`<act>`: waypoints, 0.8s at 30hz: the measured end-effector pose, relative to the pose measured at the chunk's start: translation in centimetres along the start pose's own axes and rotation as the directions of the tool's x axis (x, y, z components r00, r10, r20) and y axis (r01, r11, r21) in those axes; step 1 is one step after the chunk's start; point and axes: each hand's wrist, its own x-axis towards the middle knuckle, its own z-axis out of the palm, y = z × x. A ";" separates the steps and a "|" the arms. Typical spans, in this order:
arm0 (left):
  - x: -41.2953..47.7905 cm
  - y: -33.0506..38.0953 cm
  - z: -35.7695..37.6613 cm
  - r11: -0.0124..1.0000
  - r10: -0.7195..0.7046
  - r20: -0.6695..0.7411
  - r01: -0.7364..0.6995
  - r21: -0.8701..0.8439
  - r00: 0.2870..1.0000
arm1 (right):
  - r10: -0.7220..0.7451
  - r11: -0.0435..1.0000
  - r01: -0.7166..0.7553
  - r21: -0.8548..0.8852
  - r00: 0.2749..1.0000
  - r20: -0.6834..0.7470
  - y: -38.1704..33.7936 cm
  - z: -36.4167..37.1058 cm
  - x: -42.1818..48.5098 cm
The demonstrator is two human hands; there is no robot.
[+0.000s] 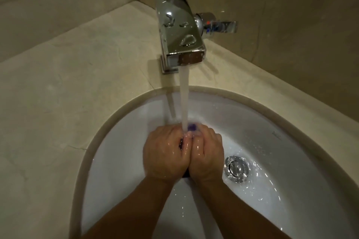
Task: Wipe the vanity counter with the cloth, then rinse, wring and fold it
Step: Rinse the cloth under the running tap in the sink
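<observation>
The purple cloth is held bunched in both grips, left hand and right hand curled round it under the stream in the sink, and water could be splashed onto the table if it is squeezed there.

The left hand and the right hand are pressed side by side, wet backs turned up, fingers curled round a purple cloth. The bare forearms are angled inward.
</observation>
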 end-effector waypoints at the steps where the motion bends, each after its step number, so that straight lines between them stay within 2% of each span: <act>1: 0.2 0.2 0.0 0.999 0.007 -0.011 -0.007 0.031 1.000 | -0.006 1.000 0.006 0.000 1.000 -0.006 0.1 0.0 0.3; 4: 1.2 1.2 -0.2 0.982 0.056 -0.034 -0.049 0.181 0.998 | -0.034 0.999 0.034 -0.002 0.998 -0.060 -0.1 -0.3 0.9; 5: 1.5 1.4 -0.3 0.979 0.059 -0.037 -0.051 0.198 0.998 | 0.004 1.000 -0.005 -0.004 0.999 -0.043 -0.1 -0.4 1.0; 8: 1.8 1.2 0.3 0.985 -0.051 0.034 0.045 0.168 0.998 | 0.146 0.989 -0.146 -0.009 0.984 0.098 0.3 -0.9 1.6; 10: 1.9 1.1 0.7 0.979 -0.144 0.086 0.130 0.157 0.986 | 0.099 0.995 -0.098 -0.017 0.990 0.105 0.2 -1.1 2.0; 11: 2.0 1.2 0.8 0.977 -0.168 0.088 0.154 0.148 0.982 | 0.131 0.991 -0.126 -0.042 0.982 0.137 -0.1 -1.1 2.1; 13: 2.4 1.6 0.9 0.979 -0.179 0.090 0.168 0.115 0.980 | 0.108 0.990 -0.090 -0.109 0.980 0.167 0.2 -0.9 2.6; 14: 2.5 1.8 0.8 0.981 -0.175 0.095 0.165 0.104 0.980 | 0.159 0.986 -0.144 -0.088 0.967 0.199 -0.2 -1.2 2.9; 16: 2.5 1.8 0.7 0.981 -0.191 0.131 0.185 0.062 0.973 | 0.234 0.965 -0.217 -0.148 0.966 0.111 -0.1 -1.7 3.0; 17: 2.6 1.7 0.5 0.979 -0.202 0.148 0.200 0.025 0.968 | 0.256 0.964 -0.242 -0.109 0.958 0.133 -0.2 -1.8 3.0; 20: 2.9 1.5 -0.3 0.954 -0.217 0.145 0.242 -0.179 0.965 | 0.141 0.990 -0.143 0.012 0.984 0.112 -2.2 -2.6 3.0; 22: 3.2 1.7 -1.3 0.920 -0.213 0.068 0.224 -0.323 0.975 | -0.012 0.999 0.011 0.047 1.000 0.017 -3.3 -2.9 2.9; 24: 3.3 2.0 -2.4 0.912 -0.204 -0.030 0.179 -0.368 0.978 | -0.104 0.990 0.108 0.088 0.993 -0.054 -4.2 -3.3 2.5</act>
